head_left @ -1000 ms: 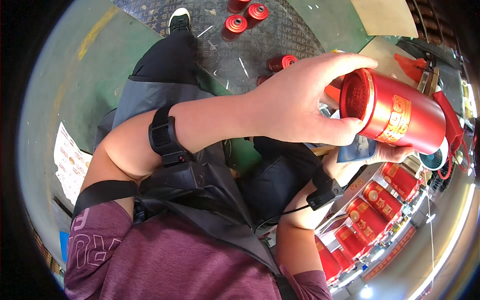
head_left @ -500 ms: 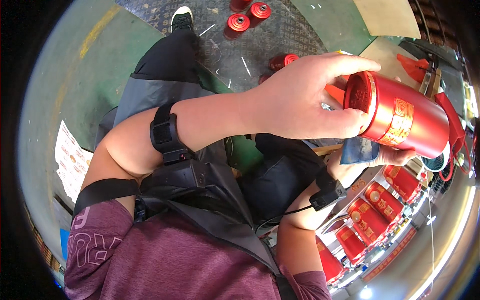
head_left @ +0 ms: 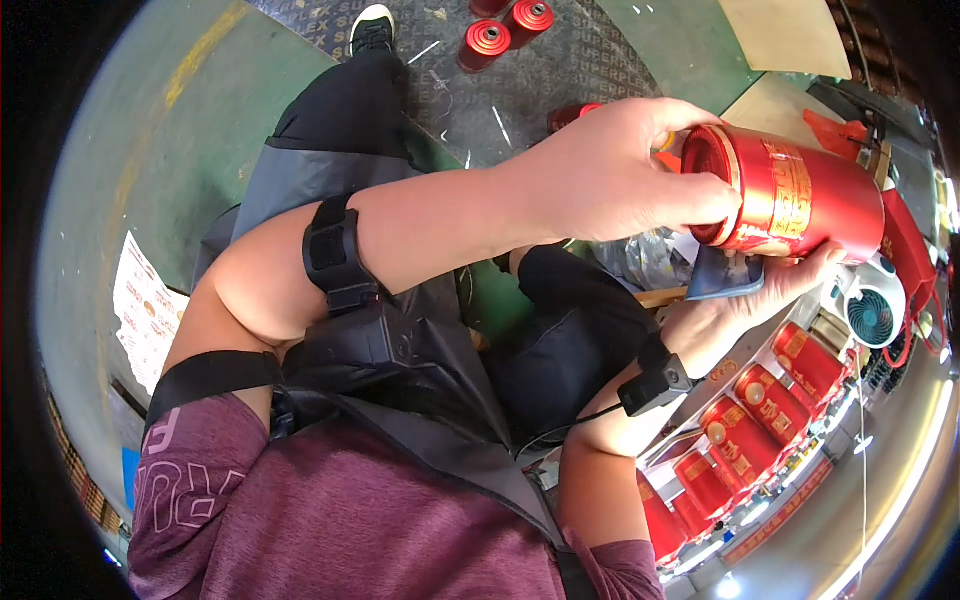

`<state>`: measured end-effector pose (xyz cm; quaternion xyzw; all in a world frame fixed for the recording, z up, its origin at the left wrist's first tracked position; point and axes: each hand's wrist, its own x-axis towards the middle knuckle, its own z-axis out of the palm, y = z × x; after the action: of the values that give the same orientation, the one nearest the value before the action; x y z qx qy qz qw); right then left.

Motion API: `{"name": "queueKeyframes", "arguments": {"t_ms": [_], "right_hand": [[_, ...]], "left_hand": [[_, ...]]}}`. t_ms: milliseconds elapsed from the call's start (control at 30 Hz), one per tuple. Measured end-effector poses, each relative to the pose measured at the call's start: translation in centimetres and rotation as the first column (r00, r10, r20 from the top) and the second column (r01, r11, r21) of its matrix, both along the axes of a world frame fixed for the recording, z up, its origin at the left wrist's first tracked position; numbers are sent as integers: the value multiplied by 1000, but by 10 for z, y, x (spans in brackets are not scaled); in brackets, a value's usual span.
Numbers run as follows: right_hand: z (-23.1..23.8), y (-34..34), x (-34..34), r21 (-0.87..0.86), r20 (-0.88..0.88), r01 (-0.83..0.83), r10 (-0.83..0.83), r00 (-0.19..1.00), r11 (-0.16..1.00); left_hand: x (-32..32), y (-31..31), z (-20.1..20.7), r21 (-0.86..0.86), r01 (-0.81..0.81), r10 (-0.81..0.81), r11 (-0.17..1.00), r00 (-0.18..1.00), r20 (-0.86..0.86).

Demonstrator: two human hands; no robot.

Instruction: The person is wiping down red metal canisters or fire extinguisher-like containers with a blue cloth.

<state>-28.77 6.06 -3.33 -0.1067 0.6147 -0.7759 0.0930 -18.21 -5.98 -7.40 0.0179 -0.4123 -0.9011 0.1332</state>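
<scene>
Closest to you is your maroon shirt (head_left: 370, 510), with a dark apron (head_left: 430, 380) over it and a black strapped device (head_left: 345, 260) around your left forearm. Ahead and to your right, the gold-patterned red canister (head_left: 845, 200) lies on its side between your hands, off the floor. Your left hand (head_left: 640, 180) pinches its left end, thumb against the end by the rim, index finger over the upper edge. Your right hand (head_left: 765, 290) cups it from below, thumb along the underside; you cannot tell how its other fingers sit, since the canister hides them. A blue-grey patch (head_left: 725, 275), perhaps cloth, lies at your right palm, just beneath the canister. Beyond your right hand stand a white fan (head_left: 873, 316) and a row of red gold-marked containers (head_left: 740, 440). Farther ahead, red cylinders (head_left: 486, 42) stand on the dark printed board (head_left: 455, 95), near your shoe (head_left: 373, 32).
</scene>
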Motion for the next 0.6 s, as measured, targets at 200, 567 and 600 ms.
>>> {"name": "queueKeyframes", "arguments": {"t_ms": [200, 567, 600], "right_hand": [[-1, 5, 3, 24, -70, 31, -30, 997, 999], [-6, 32, -7, 43, -37, -114, 115, 993, 993], [-7, 31, -7, 19, -20, -114, 115, 993, 993]], "left_hand": [[-2, 1, 0, 222, 92, -91, 971, 996, -14], [-4, 5, 5, 483, 277, -302, 830, 953, -28], [-4, 5, 5, 479, 261, -285, 838, 958, -25]]}}
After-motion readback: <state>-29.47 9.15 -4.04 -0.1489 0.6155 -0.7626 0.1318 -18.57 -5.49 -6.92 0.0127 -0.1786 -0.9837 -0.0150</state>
